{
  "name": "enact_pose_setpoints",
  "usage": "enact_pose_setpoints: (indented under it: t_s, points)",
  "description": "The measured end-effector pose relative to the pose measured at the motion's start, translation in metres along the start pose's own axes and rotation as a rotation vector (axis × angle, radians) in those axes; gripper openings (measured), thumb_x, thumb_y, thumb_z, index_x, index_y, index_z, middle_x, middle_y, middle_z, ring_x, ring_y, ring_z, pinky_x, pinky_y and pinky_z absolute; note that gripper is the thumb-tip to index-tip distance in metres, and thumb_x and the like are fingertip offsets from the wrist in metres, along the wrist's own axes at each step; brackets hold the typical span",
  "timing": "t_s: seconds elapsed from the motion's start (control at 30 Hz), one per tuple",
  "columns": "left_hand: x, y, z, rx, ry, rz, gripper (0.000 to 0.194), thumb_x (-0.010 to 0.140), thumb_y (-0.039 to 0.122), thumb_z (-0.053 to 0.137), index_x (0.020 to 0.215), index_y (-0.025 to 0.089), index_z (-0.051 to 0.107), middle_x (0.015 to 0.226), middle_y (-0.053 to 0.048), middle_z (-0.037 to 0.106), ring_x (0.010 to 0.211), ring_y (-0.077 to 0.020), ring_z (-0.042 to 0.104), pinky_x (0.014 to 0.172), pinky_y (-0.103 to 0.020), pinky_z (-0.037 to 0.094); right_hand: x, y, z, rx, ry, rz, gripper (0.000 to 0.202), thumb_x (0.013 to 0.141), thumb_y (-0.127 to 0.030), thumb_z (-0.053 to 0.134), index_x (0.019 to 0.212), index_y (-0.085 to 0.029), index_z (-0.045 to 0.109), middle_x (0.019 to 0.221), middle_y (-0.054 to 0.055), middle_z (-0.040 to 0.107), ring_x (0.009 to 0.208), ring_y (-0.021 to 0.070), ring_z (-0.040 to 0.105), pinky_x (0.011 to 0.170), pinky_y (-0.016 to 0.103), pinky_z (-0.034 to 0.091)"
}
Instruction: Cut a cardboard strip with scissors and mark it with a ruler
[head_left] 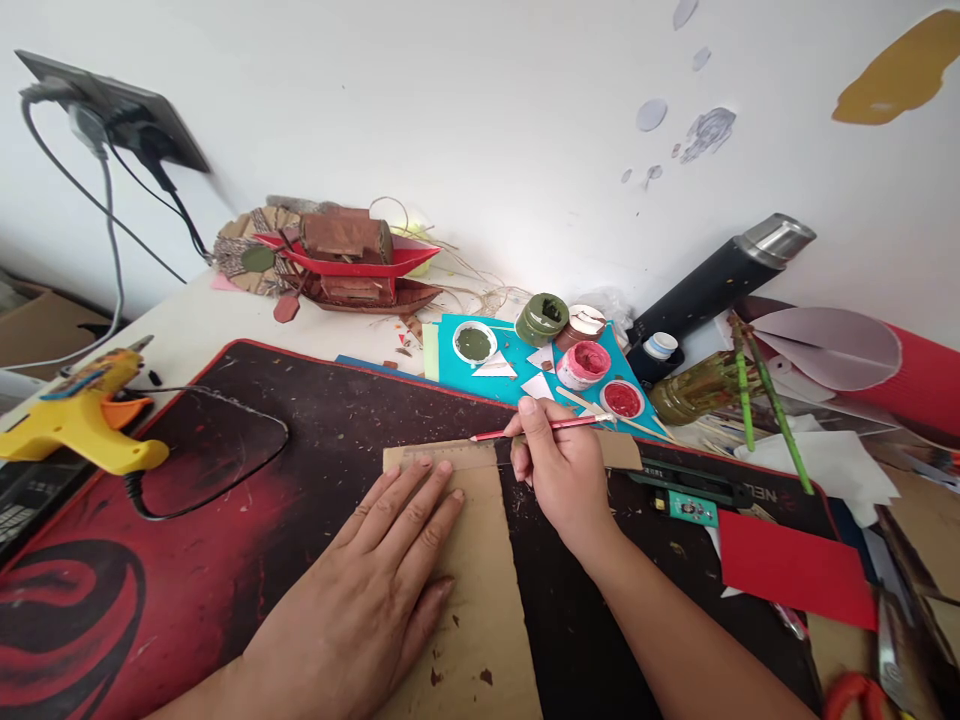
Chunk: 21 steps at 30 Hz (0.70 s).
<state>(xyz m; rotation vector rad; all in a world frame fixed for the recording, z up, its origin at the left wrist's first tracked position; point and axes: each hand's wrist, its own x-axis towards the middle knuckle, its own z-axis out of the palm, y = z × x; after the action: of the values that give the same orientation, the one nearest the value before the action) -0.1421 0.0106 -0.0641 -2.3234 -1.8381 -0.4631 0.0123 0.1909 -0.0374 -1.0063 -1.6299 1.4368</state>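
Observation:
My left hand (397, 545) lies flat with its fingers spread, pressing on a strip of brown cardboard (480, 620). Under its fingertips a clear ruler (461, 455) runs across the top of the cardboard. My right hand (559, 470) is closed around a red pencil (574, 424), whose tip points left and rests near the ruler's upper edge. The cardboard's top part reaches out to the right beneath my right hand. All of this sits on a dark desk mat (315, 420) with red markings.
A yellow glue gun (90, 420) with a looping cord lies at the left. Behind are model boats (345, 250), a green paint jar (541, 318) and a pink paint jar (583, 365). On the right are a black flask (709, 285), red paper (795, 567), a utility knife (686, 485) and scissors (855, 693).

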Motion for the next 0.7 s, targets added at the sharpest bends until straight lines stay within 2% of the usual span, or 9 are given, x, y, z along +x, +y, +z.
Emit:
enact_pose_setpoints:
  t_s: [0.27,0.7]
  points:
    - [0.0001,-0.0003,-0.0007,0.002,-0.002,0.004,0.062,0.107,0.035,0.055,0.165,0.013,0.049,0.176,-0.014,0.044,0.163,-0.0311,0.042,0.138,-0.048,0.026,-0.0001,0.0003,-0.0003,0.033,0.018,0.012,0.060,0.100,-0.076,0.065,0.075,-0.021,0.065,0.046,-0.005,0.051,0.039,0.0113,0.048,0.041,0.023,0.036]
    - [0.0006,-0.0007,-0.0009,-0.014,0.002,0.010,0.063,0.106,0.035,0.058,0.164,0.013,0.051,0.175,-0.014,0.047,0.163,-0.0319,0.042,0.140,-0.048,0.021,-0.0004,0.0005,-0.0003,-0.017,-0.006,0.009,0.059,0.101,-0.075,0.063,0.076,-0.021,0.066,0.047,-0.005,0.052,0.041,0.0115,0.048,0.043,0.024,0.037]
